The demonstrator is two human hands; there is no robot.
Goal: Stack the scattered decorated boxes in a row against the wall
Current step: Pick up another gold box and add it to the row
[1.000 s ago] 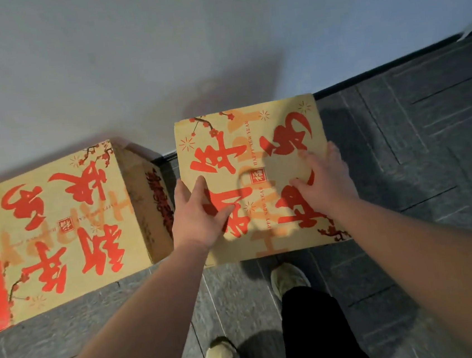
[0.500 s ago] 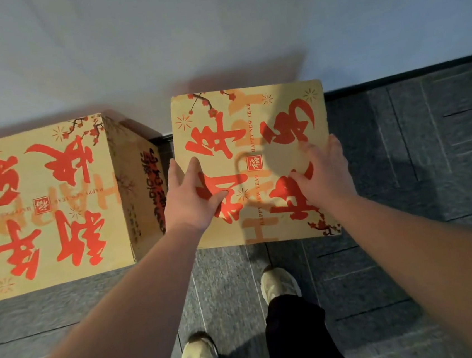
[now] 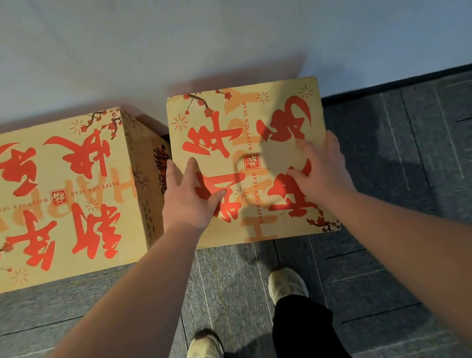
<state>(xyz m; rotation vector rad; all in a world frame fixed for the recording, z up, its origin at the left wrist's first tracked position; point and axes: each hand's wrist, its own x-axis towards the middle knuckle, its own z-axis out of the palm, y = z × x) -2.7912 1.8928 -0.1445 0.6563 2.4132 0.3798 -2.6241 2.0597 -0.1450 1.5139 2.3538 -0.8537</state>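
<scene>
Held box (image 3: 249, 136): kraft w/ red lettering, far edge at or very near the wall (image 3: 213, 29); contact w/ wall can't be confirmed from this angle. Whether it's resting on the floor (image 3: 422, 217) or just above it: can't tell.

Left hand (image 3: 186, 200): clamped on the box's near-left edge, thumb over the top face, fingers down the side. Right hand (image 3: 320, 173): spread flat on top near the right edge, fingers hooked over the side. Hands well apart, box between them.

Neighbour box (image 3: 56, 197): further along the wall from the held box, on the left-hand side, also at the wall. Narrow gap between the two; not touching.

Judgement, step in hand: seating the box in the row. Rec: keep top face level, square far edge to wall, slide sideways to close the gap, pull left fingers clear first (pinch risk), then release. Shoes (image 3: 287, 287) near the box's front edge.
</scene>
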